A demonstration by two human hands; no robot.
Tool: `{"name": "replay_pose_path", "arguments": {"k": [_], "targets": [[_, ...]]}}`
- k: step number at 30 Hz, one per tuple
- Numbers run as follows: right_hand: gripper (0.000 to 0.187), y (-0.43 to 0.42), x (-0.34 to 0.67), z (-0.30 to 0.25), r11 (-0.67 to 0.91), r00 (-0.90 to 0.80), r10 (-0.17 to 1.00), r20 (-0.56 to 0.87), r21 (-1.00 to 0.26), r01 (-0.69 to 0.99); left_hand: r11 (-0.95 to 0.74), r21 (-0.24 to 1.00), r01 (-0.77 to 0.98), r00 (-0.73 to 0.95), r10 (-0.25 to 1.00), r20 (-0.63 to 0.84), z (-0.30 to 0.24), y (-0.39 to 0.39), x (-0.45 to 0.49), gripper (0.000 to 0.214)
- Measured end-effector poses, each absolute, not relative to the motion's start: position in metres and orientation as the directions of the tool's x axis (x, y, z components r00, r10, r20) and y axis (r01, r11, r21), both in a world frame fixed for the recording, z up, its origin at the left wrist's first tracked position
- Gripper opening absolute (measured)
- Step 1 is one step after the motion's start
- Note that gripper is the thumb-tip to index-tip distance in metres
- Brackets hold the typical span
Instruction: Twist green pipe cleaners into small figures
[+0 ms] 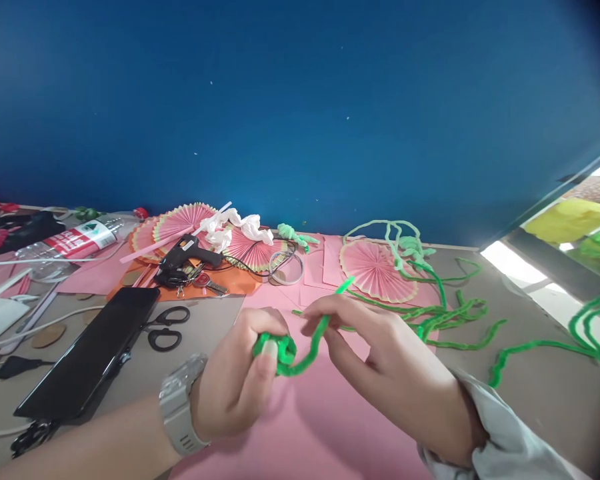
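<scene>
My left hand, with a grey watch on the wrist, is closed around the coiled end of a bright green pipe cleaner. My right hand pinches the same pipe cleaner further along, its free tip sticking up past my fingers. Both hands hover over a pink paper sheet on the table. Several more green pipe cleaners lie loose just beyond my right hand.
Pink folded paper fans lie along the blue wall. A black glue gun, keys, a tape ring and black scissors sit left of centre. A black flat case and a plastic bottle are at the left.
</scene>
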State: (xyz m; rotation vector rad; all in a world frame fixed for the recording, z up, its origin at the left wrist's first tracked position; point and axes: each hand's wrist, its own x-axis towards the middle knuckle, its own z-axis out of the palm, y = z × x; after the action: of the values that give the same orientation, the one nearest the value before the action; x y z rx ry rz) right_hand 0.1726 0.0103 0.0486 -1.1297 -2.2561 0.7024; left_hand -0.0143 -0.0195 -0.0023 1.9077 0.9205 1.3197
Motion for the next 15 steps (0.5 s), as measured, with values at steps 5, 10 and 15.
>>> {"name": "replay_pose_path", "arguments": {"k": [5, 10, 15], "targets": [[0.021, 0.007, 0.162, 0.042, 0.199, -0.375, 0.919, 0.123, -0.965, 0.170, -0.735, 0.567, 0.372, 0.479, 0.675, 0.561, -0.003, -0.010, -0.017, 0.009], [0.037, 0.005, 0.155, 0.039, -0.096, -0.457, 0.889, 0.015, -0.971, -0.219, -0.675, 0.620, 0.400, 0.368, 0.738, 0.566, -0.008, -0.010, -0.015, 0.010], [0.034, 0.000, 0.150, 0.027, 0.017, -0.514, 0.852, 0.099, -0.987, -0.162, -0.618, 0.704, 0.348, 0.305, 0.785, 0.539, -0.019, -0.016, -0.010, 0.012]]}}
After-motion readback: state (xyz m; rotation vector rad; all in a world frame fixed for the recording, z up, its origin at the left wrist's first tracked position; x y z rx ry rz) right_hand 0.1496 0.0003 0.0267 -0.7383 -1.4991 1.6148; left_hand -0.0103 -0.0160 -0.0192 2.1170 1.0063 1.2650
